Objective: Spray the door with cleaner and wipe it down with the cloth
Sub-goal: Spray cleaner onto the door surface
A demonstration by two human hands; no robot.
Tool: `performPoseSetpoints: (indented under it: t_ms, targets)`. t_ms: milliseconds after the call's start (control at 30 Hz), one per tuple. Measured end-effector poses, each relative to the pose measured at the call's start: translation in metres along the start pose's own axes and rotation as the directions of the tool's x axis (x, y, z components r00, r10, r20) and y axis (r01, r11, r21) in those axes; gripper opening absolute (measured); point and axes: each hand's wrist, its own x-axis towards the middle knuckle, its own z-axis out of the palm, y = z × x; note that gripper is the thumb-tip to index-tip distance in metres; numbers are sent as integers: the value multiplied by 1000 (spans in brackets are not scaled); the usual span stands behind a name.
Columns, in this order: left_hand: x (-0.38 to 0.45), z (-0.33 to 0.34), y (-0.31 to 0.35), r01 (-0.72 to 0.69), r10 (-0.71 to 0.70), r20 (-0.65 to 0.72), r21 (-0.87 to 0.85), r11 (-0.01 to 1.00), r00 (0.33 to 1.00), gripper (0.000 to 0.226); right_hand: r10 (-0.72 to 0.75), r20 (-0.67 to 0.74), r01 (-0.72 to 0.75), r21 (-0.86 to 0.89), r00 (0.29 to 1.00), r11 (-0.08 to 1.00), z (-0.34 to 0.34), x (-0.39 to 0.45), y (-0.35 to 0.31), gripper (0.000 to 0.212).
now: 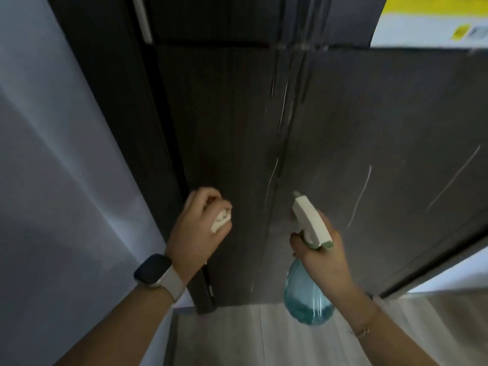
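Note:
A dark brown wooden door fills the middle of the head view, with thin wet streaks running down it. My right hand grips a spray bottle of blue liquid, its white nozzle pointing at the door's lower part. My left hand holds a bunched white cloth close to the door's left side. A watch sits on my left wrist.
A pale grey wall stands on the left beside the dark door frame. Light wood-look floor shows below. A white and yellow box is at the top right, behind the door.

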Motion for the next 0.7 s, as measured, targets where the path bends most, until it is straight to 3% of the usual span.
performPoseSetpoints:
  t_ms: [133,233,433,600,700]
  targets:
    - [-4,29,-24,-63,85,-198,115,991,976,44,-154,-50,155,22,987,988,12,5,47,41]
    - [-7,39,-44,-107,174,-259,254,961,950,60,-258,-93,263,45,962,964,12,0,63,40]
    - [-2,36,-70,-196,243,-102,342,919,965,79,-459,-152,449,-100,875,888,-1,-20,31,26]
    - [2,40,-74,-189,235,-97,340,921,967,89,-369,-126,366,-49,921,929,-1,-16,13,21]
    - [0,42,-70,-163,220,-111,382,910,969,91,-391,-150,372,-140,908,918,3,-7,9,7]
